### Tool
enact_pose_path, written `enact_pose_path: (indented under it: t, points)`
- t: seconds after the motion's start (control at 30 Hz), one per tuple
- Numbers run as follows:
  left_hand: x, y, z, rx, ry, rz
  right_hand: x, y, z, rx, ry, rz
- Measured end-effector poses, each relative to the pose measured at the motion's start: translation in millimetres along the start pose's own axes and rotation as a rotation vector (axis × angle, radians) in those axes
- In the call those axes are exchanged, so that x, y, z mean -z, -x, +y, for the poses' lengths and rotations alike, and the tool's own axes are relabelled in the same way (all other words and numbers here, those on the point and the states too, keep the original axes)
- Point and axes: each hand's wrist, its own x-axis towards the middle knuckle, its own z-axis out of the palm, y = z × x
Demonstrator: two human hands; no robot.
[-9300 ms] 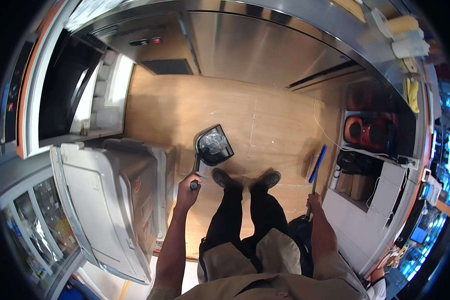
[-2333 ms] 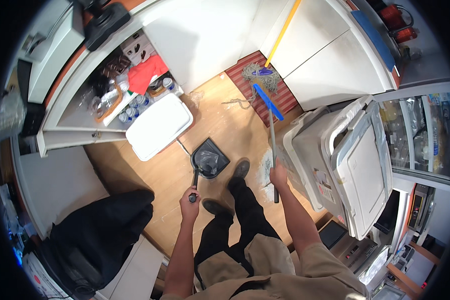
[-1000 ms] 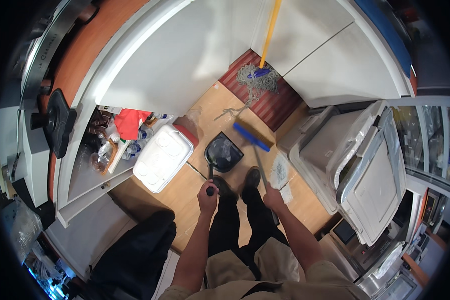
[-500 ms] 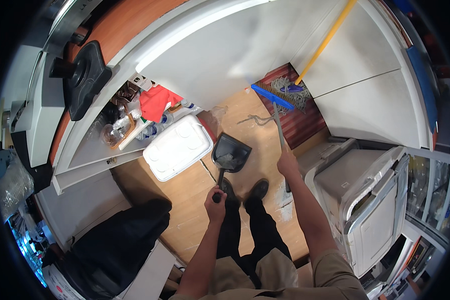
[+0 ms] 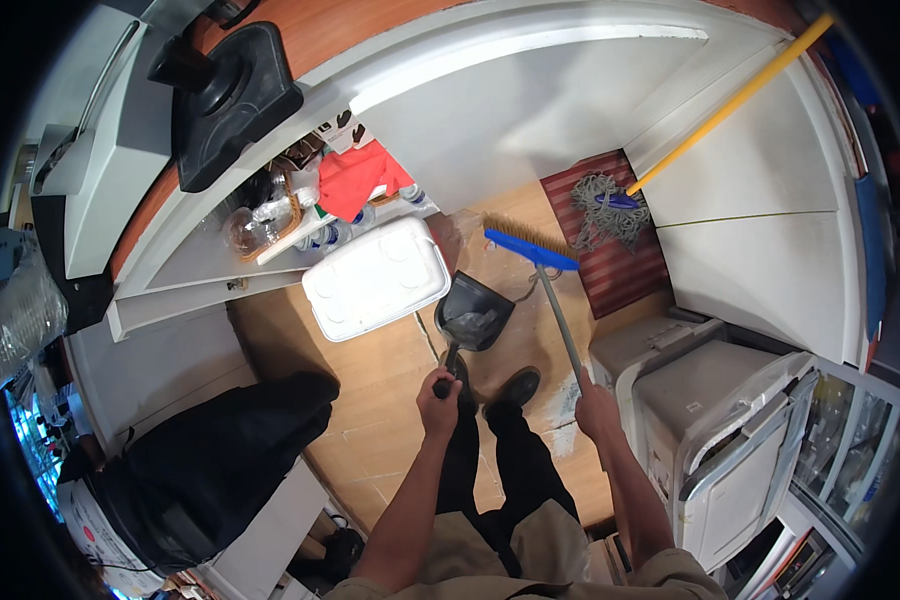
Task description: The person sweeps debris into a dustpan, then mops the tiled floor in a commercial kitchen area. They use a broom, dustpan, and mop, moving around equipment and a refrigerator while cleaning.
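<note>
My left hand [image 5: 438, 402] is closed round the handle of a black dustpan [image 5: 486, 306], which rests on the floor in front of my shoes. Some crumpled, clear-looking litter [image 5: 471, 325] lies inside the pan. In my right hand [image 5: 598, 411] is the grey stick of a broom [image 5: 531, 249] with a blue head and tan bristles. The broom head is on the floor, beyond the dustpan and a little to its right, bristles facing away from me. A grey strand trails between the broom head and the pan.
A white-lidded cooler [image 5: 378, 279] stands left of the dustpan, by an open cupboard holding a red cloth [image 5: 355, 180]. A grey string mop [image 5: 611, 212] with a yellow handle sits on a dark red mat [image 5: 625, 265]. Grey plastic bins [image 5: 710, 400] flank my right; a black cloth [image 5: 205, 470] hangs at left.
The broom head has come off the mat edge, nearer to me and the dustpan; my right hand has drawn back with it. The whole view has shifted somewhat.
</note>
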Motion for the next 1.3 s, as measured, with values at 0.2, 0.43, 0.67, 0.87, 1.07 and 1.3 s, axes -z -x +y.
enact_pose_path:
  t: [0.2, 0.43, 0.67, 0.87, 1.07, 1.3]
  points:
    - [-2.1, 2.6, -5.9, 0.0, 0.045, -0.018, 1.4, -125.7, -50.8, 0.152, 0.06, 0.232]
    - [4.4, 1.5, 6.3, 0.016, -0.003, -0.029, -4.4, -51.8, -19.4, 0.136, 0.194, -0.012]
    - [5.7, 11.5, 4.3, 0.001, -0.025, 0.014, 15.0, 71.8, 29.0, 0.033, 0.082, -0.061]
    - [-0.3, 19.1, -13.1, 0.103, 0.12, 0.002, 28.3, -2.2, 22.0, 0.017, 0.072, 0.14]
    - [-5.0, 36.1, -24.1, 0.088, 0.138, 0.03, -19.1, -62.2, -4.7, 0.125, 0.065, 0.198]
    - [1.1, 59.6, -34.8, 0.013, 0.124, 0.113, -63.1, 69.8, 12.5, 0.102, 0.041, -0.204]
